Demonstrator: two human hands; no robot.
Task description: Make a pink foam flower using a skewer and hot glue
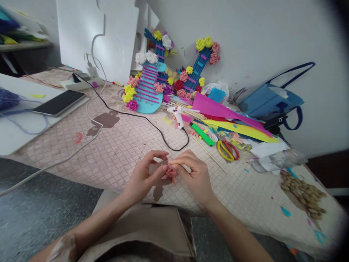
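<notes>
A small pink paper flower [171, 173] is held between my two hands above the near edge of the table. My left hand [148, 173] has its thumb against the flower's left side, the fingers curled above. With thumb and forefinger, my right hand [195, 173] pinches the flower's upper right side. Beyond them lies a white hot glue gun [177, 115] with a black cord. A green box cutter [202, 134], scissors with yellow and red handles [228, 150] and a thin wooden stick [209, 155] are to the right of my hands.
Blue paper decorations [148, 87] with flowers lean at the back wall. Coloured paper sheets [226, 112], a blue bag [269, 100], a clear jar [283, 160] and a heap of nuts in shells [302, 193] occupy the right. At left are a phone [59, 103], power strip [79, 82] and white cable [68, 160].
</notes>
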